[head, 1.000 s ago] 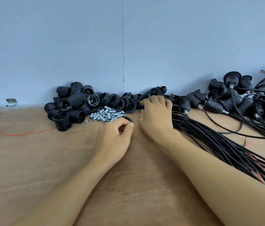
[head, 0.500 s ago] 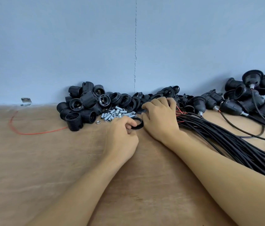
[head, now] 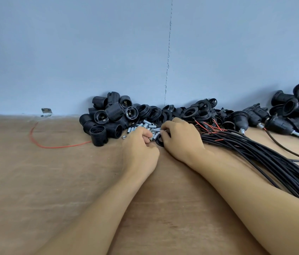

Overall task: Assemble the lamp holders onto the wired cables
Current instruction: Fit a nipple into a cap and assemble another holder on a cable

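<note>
Head view, gathering parts: left hand (head: 141, 150) pinches a metal tube (head: 152, 138) from the pile, right hand (head: 181, 139) curls fingers on a black ring (head: 158, 141). Loose lamp holders (head: 108, 116) heaped behind, cables (head: 255, 153) lying right. Next, likely, threading one cable end.

The left hand (head: 139, 150) pinches a metal tube (head: 153, 138); at its 3 o'clock, the right hand (head: 181, 140) grips a black ring (head: 158, 141).

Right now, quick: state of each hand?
Left hand: closed, seems to pinch a metal tube.
Right hand: closed, fingers curled on a black ring.
</note>
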Demonstrator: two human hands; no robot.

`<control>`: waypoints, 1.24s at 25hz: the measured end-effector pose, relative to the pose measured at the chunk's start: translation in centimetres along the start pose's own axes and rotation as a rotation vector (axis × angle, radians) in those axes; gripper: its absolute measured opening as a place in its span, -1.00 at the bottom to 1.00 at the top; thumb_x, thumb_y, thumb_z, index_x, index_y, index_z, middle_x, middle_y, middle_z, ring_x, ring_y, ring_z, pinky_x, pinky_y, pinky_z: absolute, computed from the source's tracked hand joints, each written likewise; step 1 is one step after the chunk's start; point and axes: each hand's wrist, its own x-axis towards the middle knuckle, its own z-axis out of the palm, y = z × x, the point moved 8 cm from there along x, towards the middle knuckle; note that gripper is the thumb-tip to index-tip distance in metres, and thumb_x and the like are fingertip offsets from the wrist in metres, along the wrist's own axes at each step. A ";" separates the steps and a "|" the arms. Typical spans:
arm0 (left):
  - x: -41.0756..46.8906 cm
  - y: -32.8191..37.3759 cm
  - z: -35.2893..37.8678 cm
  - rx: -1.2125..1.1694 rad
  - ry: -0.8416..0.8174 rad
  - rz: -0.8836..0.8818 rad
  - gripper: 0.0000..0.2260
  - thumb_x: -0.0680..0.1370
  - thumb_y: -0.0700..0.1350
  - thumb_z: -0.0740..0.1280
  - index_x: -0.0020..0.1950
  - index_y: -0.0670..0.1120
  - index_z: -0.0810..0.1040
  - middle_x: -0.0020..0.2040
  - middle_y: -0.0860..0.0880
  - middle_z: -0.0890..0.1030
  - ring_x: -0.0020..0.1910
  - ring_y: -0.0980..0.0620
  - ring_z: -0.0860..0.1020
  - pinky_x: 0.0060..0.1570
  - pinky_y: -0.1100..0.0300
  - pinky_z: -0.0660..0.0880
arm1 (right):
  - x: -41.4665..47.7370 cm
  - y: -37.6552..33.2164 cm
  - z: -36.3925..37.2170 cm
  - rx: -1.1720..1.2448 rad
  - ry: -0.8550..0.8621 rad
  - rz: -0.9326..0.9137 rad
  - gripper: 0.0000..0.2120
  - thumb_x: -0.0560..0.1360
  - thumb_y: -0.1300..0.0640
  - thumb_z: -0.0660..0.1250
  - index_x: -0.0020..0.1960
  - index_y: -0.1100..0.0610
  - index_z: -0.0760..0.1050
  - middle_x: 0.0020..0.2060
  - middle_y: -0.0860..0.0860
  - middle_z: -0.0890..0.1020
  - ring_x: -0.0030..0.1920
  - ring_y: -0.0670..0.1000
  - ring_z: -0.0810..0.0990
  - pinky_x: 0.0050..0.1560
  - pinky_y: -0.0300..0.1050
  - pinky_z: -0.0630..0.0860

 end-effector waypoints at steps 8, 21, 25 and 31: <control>0.8 -0.3 -2.2 0.267 0.050 0.032 -0.60 0.42 -0.37 0.32 0.23 -0.12 0.50 0.12 -0.09 0.48 -0.01 -0.02 0.42 -0.11 0.31 0.23 | -0.2 0.7 -0.2 0.044 -0.033 0.031 -0.78 0.58 0.02 0.27 0.15 -0.02 0.63 0.05 0.00 0.60 0.11 0.10 0.56 0.17 0.07 0.46; -0.5 0.7 -1.2 0.802 -0.020 0.118 -0.73 0.57 -0.12 0.24 0.26 -0.13 0.44 0.27 -0.12 0.55 0.21 -0.15 0.46 -0.11 0.07 0.29 | -1.6 -2.7 -0.7 0.019 -0.004 -0.243 -0.72 0.56 -0.04 0.34 0.25 -0.08 0.60 0.08 -0.05 0.53 0.15 0.03 0.47 0.08 -0.06 0.25; -0.6 1.1 -1.4 0.779 -0.014 0.137 -0.77 0.57 -0.15 0.24 0.23 -0.10 0.45 0.21 -0.10 0.56 0.19 -0.13 0.47 -0.09 0.07 0.34 | -1.8 -2.8 -0.6 0.005 -0.014 -0.250 -0.67 0.56 -0.05 0.33 0.31 -0.08 0.55 0.12 -0.04 0.51 0.18 0.03 0.46 0.12 -0.05 0.26; -0.7 1.5 -1.9 0.594 0.018 0.167 -0.71 0.52 -0.21 0.32 0.24 -0.02 0.51 0.15 0.00 0.54 0.19 -0.08 0.47 -0.11 0.07 0.40 | -1.5 -2.5 -0.2 0.013 -0.023 -0.218 -0.63 0.56 -0.07 0.33 0.36 -0.08 0.51 0.13 -0.02 0.50 0.20 0.06 0.45 0.14 -0.02 0.28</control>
